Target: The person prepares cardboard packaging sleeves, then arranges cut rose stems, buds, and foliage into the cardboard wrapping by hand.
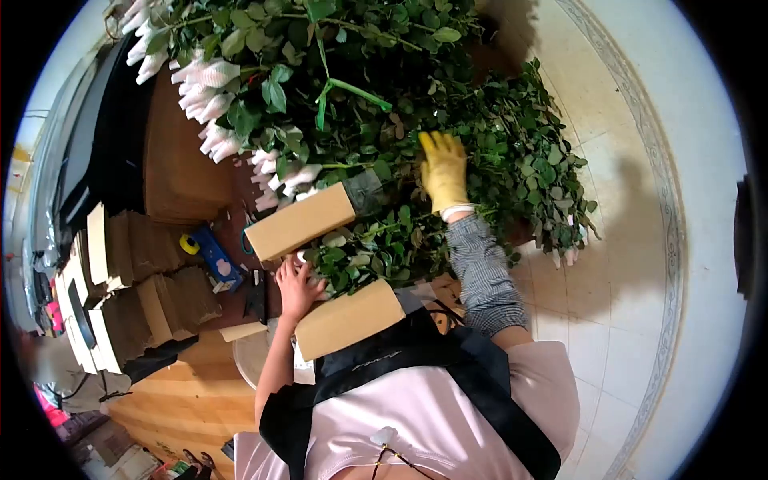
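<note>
My left hand (pixel 295 286) is bare, with its fingers apart against the left end of a leafy rose bunch (pixel 376 250). That bunch lies between two brown cardboard pieces, one farther off (pixel 300 221) and one close to my body (pixel 350 320). A pale rose head shows just beyond my left fingers. In a yellow glove, my right hand (pixel 445 170) rests spread and open on the green stems and leaves. Around it lies a large pile of roses (pixel 480 120), many of their heads in white foam nets (pixel 210 74). Green tape (pixel 360 94) crosses the pile.
Stacks of folded cardboard (pixel 128 256) stand at left, near a blue box (pixel 216 258) and a yellow tape roll (pixel 189 244). A large brown carton (pixel 188 152) is behind them. Tiled floor (pixel 608 320) runs along the right wall. Another person (pixel 72 368) is at far left.
</note>
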The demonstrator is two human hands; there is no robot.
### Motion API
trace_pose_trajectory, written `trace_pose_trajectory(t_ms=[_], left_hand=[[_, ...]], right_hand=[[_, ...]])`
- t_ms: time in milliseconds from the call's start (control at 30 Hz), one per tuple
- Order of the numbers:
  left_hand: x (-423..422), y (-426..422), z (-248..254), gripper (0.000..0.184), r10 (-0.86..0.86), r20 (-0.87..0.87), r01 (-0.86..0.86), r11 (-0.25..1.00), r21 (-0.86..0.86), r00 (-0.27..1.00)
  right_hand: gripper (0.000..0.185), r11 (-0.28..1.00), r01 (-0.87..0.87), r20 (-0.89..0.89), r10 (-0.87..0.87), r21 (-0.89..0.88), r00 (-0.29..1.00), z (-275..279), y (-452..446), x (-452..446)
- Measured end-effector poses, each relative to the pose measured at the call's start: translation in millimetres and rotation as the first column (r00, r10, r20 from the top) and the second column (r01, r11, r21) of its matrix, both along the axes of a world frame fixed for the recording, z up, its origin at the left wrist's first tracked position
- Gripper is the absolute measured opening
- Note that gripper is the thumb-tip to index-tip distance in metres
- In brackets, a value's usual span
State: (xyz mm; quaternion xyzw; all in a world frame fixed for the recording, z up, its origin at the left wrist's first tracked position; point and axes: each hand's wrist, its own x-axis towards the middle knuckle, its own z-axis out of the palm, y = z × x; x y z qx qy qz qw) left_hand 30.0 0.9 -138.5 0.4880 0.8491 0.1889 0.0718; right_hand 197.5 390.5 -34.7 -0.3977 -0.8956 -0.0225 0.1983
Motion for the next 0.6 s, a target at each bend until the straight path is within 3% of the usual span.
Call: trace_pose_trajectory(t_ms=[67, 133, 167, 200, 233, 267, 333, 400, 433, 467, 500, 600], left_hand=[[0.4, -0.5, -1.4, 0.059, 0.01, 0.017, -0.01, 1.0, -0.001, 1.0], [0.8, 0.4, 2.8, 0.057, 0.012, 0.03, -0.012, 1.0, -0.003, 0.999], [0.5, -1.1, 3.6, 0.057, 0.006, 0.036, -0.006, 1.0, -0.004, 0.999], [0.3, 0.6, 3.3, 0.057, 0.006, 0.044, -0.005, 1.0, -0.002, 0.999], [0.2, -0.8, -0.9, 0.058, -0.001, 0.036, 0.001, 1.0, 0.01, 0.999], [-0.5, -3.3, 1.0, 0.058, -0.004, 0.031, 0.004, 1.0, 0.006, 1.0], [0.5, -0.3, 2.8, 0.058, 0.007, 0.025, -0.006, 0.999, -0.034, 1.0], [-0.1, -1.4, -2.5, 0.057, 0.005, 0.0, -0.005, 0.999, -0.033, 1.0], [-0.3, -2.1, -1.3, 0.057, 0.002, 0.0, -0.002, 1.0, -0.026, 1.0], [0.5, -1.8, 0.5, 0.057, -0.002, 0.0, 0.002, 1.0, -0.017, 1.0], [1.5, 0.5, 5.6, 0.057, -0.003, 0.009, 0.003, 0.999, -0.033, 1.0], [-0.5, 1.3, 9.1, 0.057, -0.006, 0.032, 0.008, 0.998, -0.063, 0.999]], right_hand=[[0.046, 0.939, -0.08, -0.018, 0.079, -0.335, 0.997, -42.0, -2.6, -15.7], [0.038, 0.943, -0.149, -0.046, 0.141, -0.297, 0.989, -100.8, -10.5, -10.7], [0.034, 0.93, -0.171, -0.066, 0.158, -0.324, 0.985, -88.1, -10.5, -8.1], [0.038, 0.846, -0.144, 0.006, 0.171, -0.513, 0.985, -60.1, -1.2, -5.5], [0.04, 0.593, -0.201, -0.211, 0.054, -0.78, 0.976, -15.0, 1.1, 1.1], [0.042, 0.265, -0.32, -0.364, -0.136, -0.91, 0.921, 26.4, 4.1, 3.3], [0.047, 0.366, -0.457, -0.542, -0.173, -0.811, 0.823, 68.8, 29.4, -6.4], [0.043, 0.748, -0.476, -0.689, 0.034, -0.463, 0.724, 65.1, 67.9, -31.4], [0.043, 0.744, -0.479, -0.689, 0.033, -0.467, 0.724, 55.9, 94.4, -48.6], [0.042, 0.906, -0.21, -0.187, 0.15, -0.367, 0.971, 39.4, 123.8, -66.8], [0.041, 0.995, -0.041, 0.376, 0.075, -0.096, 0.924, 19.7, 139.5, -76.6], [0.024, 0.987, -0.098, 0.358, 0.047, 0.125, 0.933, -33.6, 160.3, -97.4]])
